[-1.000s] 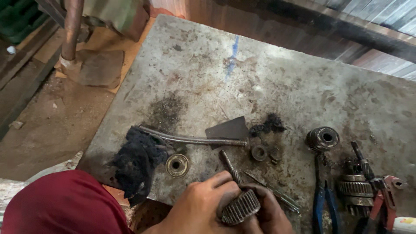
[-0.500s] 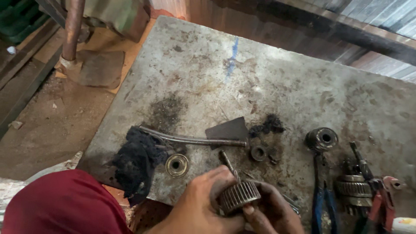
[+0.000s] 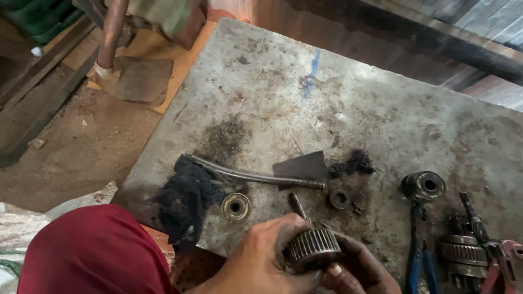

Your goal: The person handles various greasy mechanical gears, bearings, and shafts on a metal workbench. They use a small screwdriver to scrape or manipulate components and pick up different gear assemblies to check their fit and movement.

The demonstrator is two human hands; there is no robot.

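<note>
At the bottom centre of the frame, a person's grease-blackened left hand (image 3: pixel 261 258) and right hand (image 3: pixel 357 269) close together around a small cylindrical steel gear with fine ribbed teeth (image 3: pixel 313 247), the left fingers wrapped over its near side and the right fingers cupping it from below, holding it just above the front edge of a stained grey metal worktable (image 3: pixel 327 103). A thin dark metal rod (image 3: pixel 298 205) pokes up just behind the gear. Left of the hands on the tabletop lie a round brass-coloured bearing ring (image 3: pixel 236 207) and a wad of black oily rag (image 3: pixel 185 198), with a long curved threaded steel bar (image 3: pixel 256 176) running from the rag toward mid-frame. Near the bar's right end sit a dark flat scrap of sheet metal (image 3: pixel 302 165), a clump of black fibres (image 3: pixel 354 162) and a small dark metal collar (image 3: pixel 339 198). At lower right are a round black hub with a centre hole (image 3: pixel 424 186), blue-handled pliers (image 3: pixel 419 253), a stack of toothed steel gears (image 3: pixel 463 253) and a red-handled tool (image 3: pixel 504 264). A blue paint streak (image 3: pixel 312 68) marks the table's upper middle. The person's maroon-clad knee (image 3: pixel 95 253) fills the lower left corner.
</note>
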